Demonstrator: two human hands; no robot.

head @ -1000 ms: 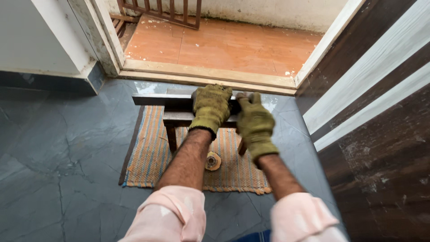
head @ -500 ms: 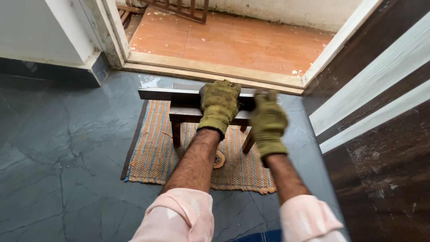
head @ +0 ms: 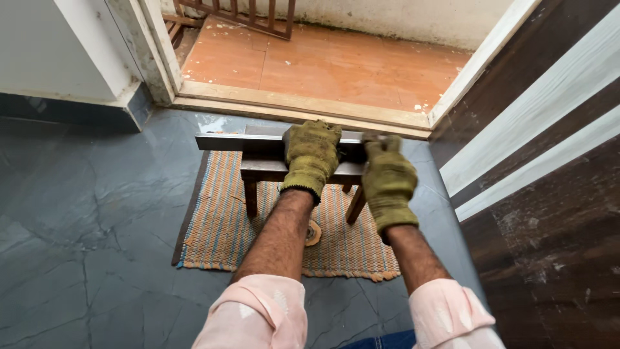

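Dark slate floor by doorway, striped mat (head: 219, 226) | left hand (head: 311, 158) (gloved) fingers curled, pressing metal bar (head: 239, 141) on wooden stool (head: 265, 171) | right hand (head: 387, 181) gripping bar's right end

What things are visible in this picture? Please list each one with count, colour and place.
bar: 1, grey metal, lying across the stool
stool: 1, dark brown wood, on the mat
mat: 1, orange and blue striped, on the floor
disc: 1, tan, on the mat under the stool
floor: grey stone tiles
door: 1, dark brown with white stripes, right
left hand: green glove, on the bar
right hand: green glove, at the bar's right end
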